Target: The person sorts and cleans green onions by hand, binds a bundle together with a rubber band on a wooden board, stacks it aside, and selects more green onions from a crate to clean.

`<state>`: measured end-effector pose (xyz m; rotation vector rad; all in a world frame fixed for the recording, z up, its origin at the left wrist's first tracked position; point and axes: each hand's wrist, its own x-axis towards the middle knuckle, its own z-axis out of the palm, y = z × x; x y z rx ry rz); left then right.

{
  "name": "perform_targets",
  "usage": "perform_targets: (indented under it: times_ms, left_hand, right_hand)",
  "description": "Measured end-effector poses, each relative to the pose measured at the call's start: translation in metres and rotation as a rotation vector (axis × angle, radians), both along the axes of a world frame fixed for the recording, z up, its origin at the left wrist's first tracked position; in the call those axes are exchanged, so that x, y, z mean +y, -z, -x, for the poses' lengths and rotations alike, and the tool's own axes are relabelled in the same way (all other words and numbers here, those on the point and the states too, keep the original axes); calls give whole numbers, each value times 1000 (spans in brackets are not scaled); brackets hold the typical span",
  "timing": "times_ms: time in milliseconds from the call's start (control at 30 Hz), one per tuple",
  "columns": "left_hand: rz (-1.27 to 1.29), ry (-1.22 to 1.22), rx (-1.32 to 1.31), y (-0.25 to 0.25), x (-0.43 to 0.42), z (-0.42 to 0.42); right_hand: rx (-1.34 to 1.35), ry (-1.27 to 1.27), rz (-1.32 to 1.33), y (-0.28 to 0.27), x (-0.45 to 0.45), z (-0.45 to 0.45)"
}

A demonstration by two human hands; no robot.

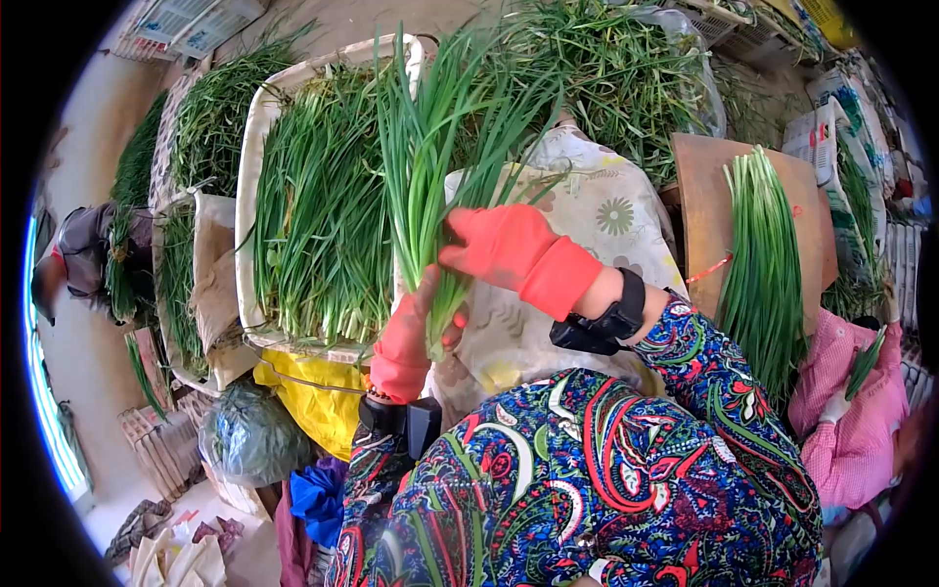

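Observation:
A bunch of garlic chives [421,176] stands upright before me, its pale stem ends down and its green leaves fanning upward. My left hand [409,333], in a coral glove with darker fingers, is closed around the lower stems. Higher up, my right hand [504,249] in a matching glove grips the bunch from the right side, its fingertips partly hidden by the leaves. Just left of the bunch is a white lined crate [246,210] full of chives [318,205]. A patterned cloth [626,210] covers my lap.
Chives [763,245] lie on a brown board [699,215] at right. Loose leaves [611,78] are heaped beyond the cloth. A yellow bag [318,401] and a clear bag [256,435] sit below the crate. One person in pink [846,421] works at right, another person [93,254] at left.

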<state>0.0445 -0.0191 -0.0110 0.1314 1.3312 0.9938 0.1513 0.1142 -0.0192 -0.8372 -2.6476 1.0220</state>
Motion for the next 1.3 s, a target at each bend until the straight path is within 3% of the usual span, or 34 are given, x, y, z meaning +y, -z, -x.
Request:
perform_targets:
  times_ms: [133,200,267,367,467,500,533,600,667,767,900,967,1000,1033,1100,1133,1167,1200,1267,1300]
  left_hand:
    - [-4,16,-26,3,-3,3]
    - [-20,17,-57,3,-5,4]
    - [-25,0,-103,2,-6,5]
    - [-28,17,-113,5,-9,7]
    - [-37,51,-47,3,-8,5]
    - [-36,74,-23,1,-7,5]
    - [-35,95,2,-1,-7,4]
    - [-28,135,47,-6,-5,5]
    - [-10,153,81,-6,-8,6]
    - [-11,158,74,-8,-9,11]
    - [-21,181,160,-11,0,24]
    - [-27,219,255,-15,7,36]
    - [-73,217,292,-14,10,41]
    - [-78,259,407,-22,15,47]
    - [-9,358,781,-25,31,63]
    - [-150,403,1166,-26,38,64]
    - [-298,436,1552,-28,48,64]
    - [-75,520,1613,-39,61,57]
    - [-15,592,1764,-36,69,39]
    - [17,635,1838,-33,71,28]
  right_hand:
    - [166,-47,-250,10,-5,-4]
    - [157,84,-365,18,17,-10]
    - [325,241,-401,19,56,-21]
    - [381,456,614,-37,79,-32]
    - [247,214,749,-43,63,-20]
    - [44,197,719,-29,58,-13]
    - [58,111,467,-18,51,-8]
    - [-7,38,407,-12,45,-2]
    - [-168,68,789,-21,40,0]
    - [-129,180,895,-23,39,-5]
    - [164,293,1028,-9,58,-22]
    - [385,445,1052,4,89,-46]
    - [625,486,1223,14,108,-63]
    - [871,520,1388,23,121,-81]
    - [758,733,1403,35,126,-100]
    - [690,795,1409,37,107,-85]
    - [587,548,1520,78,95,-82]
    - [172,345,1625,37,68,-74]
    - [207,96,1690,13,26,-48]
    - [349,222,1717,2,11,-33]
